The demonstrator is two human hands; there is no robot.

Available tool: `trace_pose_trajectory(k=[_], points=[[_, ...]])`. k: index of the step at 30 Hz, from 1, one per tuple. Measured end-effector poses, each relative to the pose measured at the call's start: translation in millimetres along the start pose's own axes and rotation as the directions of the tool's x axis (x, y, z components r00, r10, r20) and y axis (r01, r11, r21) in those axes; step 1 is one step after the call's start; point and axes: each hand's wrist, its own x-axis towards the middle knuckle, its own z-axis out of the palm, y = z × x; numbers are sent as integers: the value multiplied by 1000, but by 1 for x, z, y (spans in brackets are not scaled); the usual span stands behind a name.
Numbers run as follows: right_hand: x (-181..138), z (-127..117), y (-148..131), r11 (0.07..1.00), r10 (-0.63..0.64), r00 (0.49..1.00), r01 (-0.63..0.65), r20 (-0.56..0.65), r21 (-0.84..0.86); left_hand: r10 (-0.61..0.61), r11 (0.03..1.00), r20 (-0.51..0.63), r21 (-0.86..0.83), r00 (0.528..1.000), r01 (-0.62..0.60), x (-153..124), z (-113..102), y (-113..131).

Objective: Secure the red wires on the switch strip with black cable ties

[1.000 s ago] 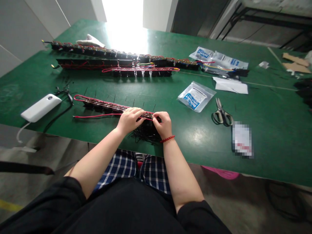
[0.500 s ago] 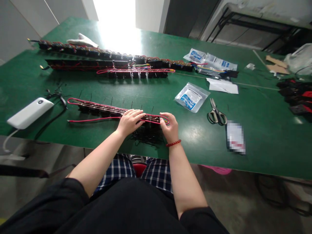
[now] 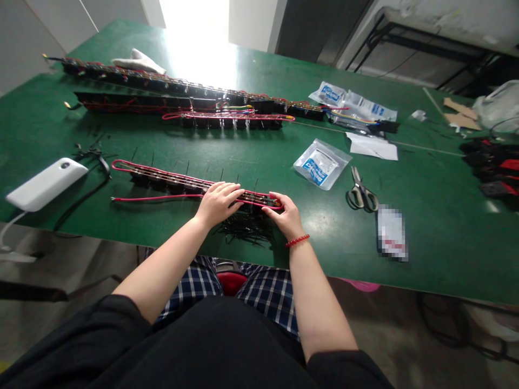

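Note:
A long black strip with red wire [image 3: 170, 179] looped along it lies on the table before me, with thin black cable ties sticking up along its far side. My left hand [image 3: 219, 204] lies over the strip right of its middle, fingers across the top and thumb on the near side. At the strip's right end, my right hand [image 3: 287, 216] has thumb and fingers around the looped red wire, one on each edge. A loose red wire end [image 3: 156, 199] runs out to the left. Below my hands is a pile of black cable ties [image 3: 245, 229].
Longer wired black strips [image 3: 162, 84] lie farther back on the green table [image 3: 133, 224]. Scissors [image 3: 360, 194], a clear packet [image 3: 322, 163] and a blurred-out item [image 3: 391, 232] lie to the right. A white power bank-like box [image 3: 46, 185] with a cable stands left.
My right hand has shifted slightly right, its thumb moving from the loop's end to the strip's near edge. My left hand stays on the strip. The whole view has shifted a little.

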Motion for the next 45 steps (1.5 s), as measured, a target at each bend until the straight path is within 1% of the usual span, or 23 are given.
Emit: trace_pose_trajectory(k=[6, 13, 22, 26, 31, 35, 40, 45], points=[[-2, -1, -4, 1000, 3, 1000, -3, 21, -14, 55, 995, -46, 85, 997, -51, -1, -1, 1], [0, 0, -3, 1000, 21, 1000, -21, 19, -24, 90, 987, -56, 135, 994, -82, 0, -1, 2], [1, 1, -5, 999, 13, 1000, -12, 20, -44, 77, 990, -51, 124, 996, -70, 1, -3, 6], [1, 1, -6, 999, 9, 1000, -8, 19, -45, 43, 990, -24, 133, 999, -40, 2, -3, 10], [1, 1, -4, 998, -8, 1000, 9, 15, -58, 13, 978, -10, 208, 1000, -11, 3, -2, 18], [2, 2, -3, 998, -16, 1000, 17, 17, -56, 12, 966, 16, 256, 1000, -16, 7, 0, 22], [2, 1, -3, 998, -5, 1000, 5, 6, -56, 6, 972, 62, 234, 998, -20, 11, 3, 23], [1, 1, -4, 998, 9, 1000, -9, 3, -60, -8, 974, 66, 227, 998, -7, 11, 7, 22]])
